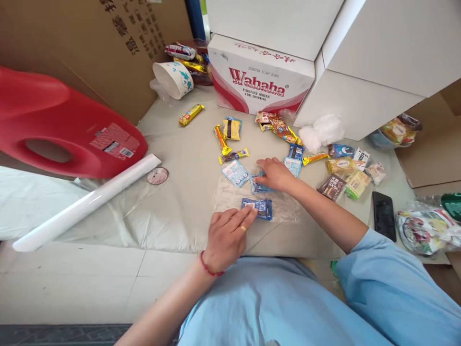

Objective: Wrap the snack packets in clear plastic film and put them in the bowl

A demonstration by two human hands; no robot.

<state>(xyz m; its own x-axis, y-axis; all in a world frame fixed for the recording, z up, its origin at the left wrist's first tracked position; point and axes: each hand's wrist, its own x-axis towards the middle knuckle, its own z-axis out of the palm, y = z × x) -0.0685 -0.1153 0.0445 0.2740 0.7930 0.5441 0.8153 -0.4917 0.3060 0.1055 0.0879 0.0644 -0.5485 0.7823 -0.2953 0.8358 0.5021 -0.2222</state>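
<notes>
My left hand lies with outstretched fingers on a dark blue snack packet near the front. A clear plastic bag is spread flat beneath it. Just beyond, my right hand has its thumb at another blue packet, index finger reaching forward and a gap between them. A light blue packet lies left of that hand, and another pale blue one to its right. Farther back are a yellow-wrapped bar, a brown-and-yellow bar and a yellow square packet.
A Wahaha carton stands at the back, with a paper cup tipped beside it. Left are a red jug and a white roll. Several snacks, cotton-like fluff and a phone lie right.
</notes>
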